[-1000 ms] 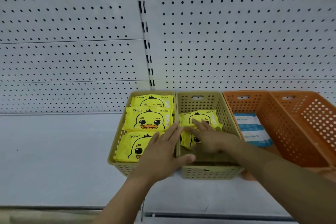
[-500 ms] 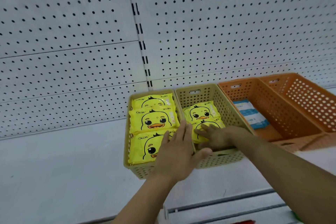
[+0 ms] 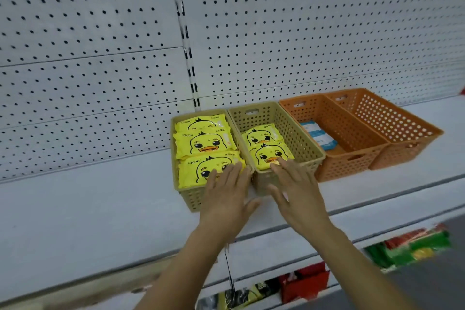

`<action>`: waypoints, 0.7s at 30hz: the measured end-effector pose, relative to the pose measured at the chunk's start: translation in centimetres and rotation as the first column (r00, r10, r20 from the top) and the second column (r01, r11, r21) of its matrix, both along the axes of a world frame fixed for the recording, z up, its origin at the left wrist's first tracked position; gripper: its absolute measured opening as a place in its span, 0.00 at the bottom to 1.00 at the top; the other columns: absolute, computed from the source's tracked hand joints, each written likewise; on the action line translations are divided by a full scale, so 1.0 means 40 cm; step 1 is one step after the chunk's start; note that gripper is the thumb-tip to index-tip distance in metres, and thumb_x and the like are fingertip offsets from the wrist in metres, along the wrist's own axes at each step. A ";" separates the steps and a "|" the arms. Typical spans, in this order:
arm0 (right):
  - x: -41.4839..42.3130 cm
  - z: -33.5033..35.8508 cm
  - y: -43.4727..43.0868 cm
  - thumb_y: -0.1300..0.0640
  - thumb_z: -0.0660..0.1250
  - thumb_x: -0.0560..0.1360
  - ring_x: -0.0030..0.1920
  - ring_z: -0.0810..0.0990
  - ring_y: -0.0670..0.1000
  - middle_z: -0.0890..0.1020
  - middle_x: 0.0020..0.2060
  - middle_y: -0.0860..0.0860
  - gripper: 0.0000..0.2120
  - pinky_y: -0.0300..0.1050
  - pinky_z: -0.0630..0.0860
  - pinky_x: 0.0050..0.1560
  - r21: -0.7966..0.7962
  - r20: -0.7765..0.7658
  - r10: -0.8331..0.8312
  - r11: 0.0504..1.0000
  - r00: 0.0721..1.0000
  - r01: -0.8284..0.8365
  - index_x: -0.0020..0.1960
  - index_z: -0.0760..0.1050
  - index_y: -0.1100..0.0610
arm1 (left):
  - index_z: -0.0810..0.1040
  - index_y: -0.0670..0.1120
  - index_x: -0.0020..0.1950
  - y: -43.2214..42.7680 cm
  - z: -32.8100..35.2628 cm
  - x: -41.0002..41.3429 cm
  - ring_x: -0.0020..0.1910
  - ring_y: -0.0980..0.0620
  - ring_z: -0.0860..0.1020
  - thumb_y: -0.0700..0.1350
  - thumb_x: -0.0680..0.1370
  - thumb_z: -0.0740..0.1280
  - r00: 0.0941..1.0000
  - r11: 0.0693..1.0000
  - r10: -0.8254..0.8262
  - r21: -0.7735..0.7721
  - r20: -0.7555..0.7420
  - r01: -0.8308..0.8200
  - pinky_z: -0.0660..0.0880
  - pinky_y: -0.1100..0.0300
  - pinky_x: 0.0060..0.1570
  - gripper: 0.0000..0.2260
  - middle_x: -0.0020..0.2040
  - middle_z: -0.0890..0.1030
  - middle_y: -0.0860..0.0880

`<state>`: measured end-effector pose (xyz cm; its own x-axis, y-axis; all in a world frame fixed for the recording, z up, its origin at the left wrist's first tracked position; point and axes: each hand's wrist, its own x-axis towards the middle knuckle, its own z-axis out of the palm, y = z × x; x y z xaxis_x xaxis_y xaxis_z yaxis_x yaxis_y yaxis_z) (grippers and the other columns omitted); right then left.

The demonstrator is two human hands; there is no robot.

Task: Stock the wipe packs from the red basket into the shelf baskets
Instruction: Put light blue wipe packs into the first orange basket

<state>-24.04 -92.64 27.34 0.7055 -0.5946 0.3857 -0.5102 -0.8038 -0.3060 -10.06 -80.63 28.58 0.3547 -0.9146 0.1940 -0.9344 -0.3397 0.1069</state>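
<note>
Half a second ago your right grip (image 3: 299, 199) was down inside the right tan basket (image 3: 298, 131), its fingers on the front pack (image 3: 268, 156). Now it has come back to the near rim, and only the fingertips reach over that pack's near edge. Your left grip (image 3: 226, 199) has slid leftward off the line where the two tan baskets meet, and now covers the front right corner of the left tan basket (image 3: 187, 200). The shelf (image 3: 100, 209) looks tilted, and more of the stock on the lower shelf (image 3: 415, 244) shows.

Both grips are spread flat, fingers straight and close together, holding nothing. The left grip's fingers lie across the right end of the nearest duck pack (image 3: 198, 171), with the thumb out to the side below the basket fronts. You cannot tell whether the right grip's fingertips touch the front pack or hover just above it.

The wipe packs are bright yellow, glossy, each printed with a duck face and orange bill. Three lie in a row in the left tan basket, overlapping from back to front: the back pack (image 3: 198, 122), the middle pack (image 3: 205, 142) and the nearest one. Two lie in the right tan basket, the rear pack (image 3: 261, 134) partly under the front one. The two baskets stand touching, side by side against the pegboard (image 3: 100, 58). To their right the first orange basket (image 3: 347, 131) holds a blue-and-white pack (image 3: 318, 134), beside a second orange basket (image 3: 392, 121).
</note>
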 end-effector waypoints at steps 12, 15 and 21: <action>-0.321 -0.133 0.477 0.49 0.57 0.80 0.63 0.73 0.45 0.73 0.64 0.42 0.17 0.43 0.72 0.57 0.369 0.038 0.025 0.929 0.999 -0.037 0.69 0.69 0.47 | 0.64 0.55 0.75 0.513 -0.128 -0.305 0.68 0.54 0.70 0.60 0.80 0.57 0.916 0.979 0.158 -0.062 -0.370 -0.194 0.69 0.58 0.61 0.23 0.70 0.71 0.55; -0.363 -0.183 0.586 0.50 0.59 0.80 0.62 0.74 0.46 0.73 0.65 0.43 0.18 0.46 0.73 0.56 0.420 -0.046 0.074 0.906 0.996 -0.048 0.69 0.67 0.47 | 0.65 0.54 0.74 0.664 -0.182 -0.362 0.67 0.54 0.71 0.59 0.81 0.58 0.871 0.962 0.253 0.011 -0.422 -0.274 0.70 0.58 0.61 0.23 0.70 0.72 0.54; -0.377 -0.252 0.822 0.53 0.62 0.78 0.55 0.78 0.50 0.75 0.62 0.46 0.17 0.50 0.75 0.54 0.578 -0.103 0.225 0.806 0.969 -0.126 0.67 0.69 0.50 | 0.67 0.54 0.72 0.977 -0.277 -0.434 0.66 0.53 0.72 0.57 0.80 0.60 0.764 0.896 0.428 0.118 -0.483 -0.427 0.72 0.56 0.59 0.21 0.69 0.73 0.54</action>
<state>-39.11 -59.76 17.25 0.8404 -0.5320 -0.1037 -0.4583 -0.5954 -0.6599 -27.41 -41.55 17.51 0.7557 -0.6454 -0.1112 -0.5169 -0.6921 0.5038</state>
